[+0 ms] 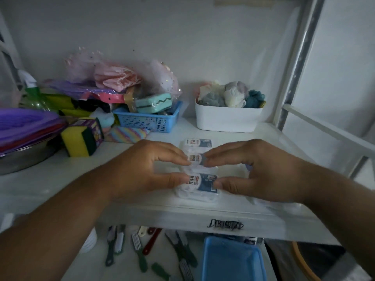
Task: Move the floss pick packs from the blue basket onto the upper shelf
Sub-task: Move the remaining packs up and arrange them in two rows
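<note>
Three floss pick packs (197, 165) lie in a row at frame centre on the upper shelf (142, 207), the nearest one close to its front edge. The left hand (142, 169) and right hand (263, 171) reach in from either side, fingers and thumbs touching the two nearer packs. Bare shelf lies right of the packs. The blue basket (231, 260) sits below, bottom centre.
</note>
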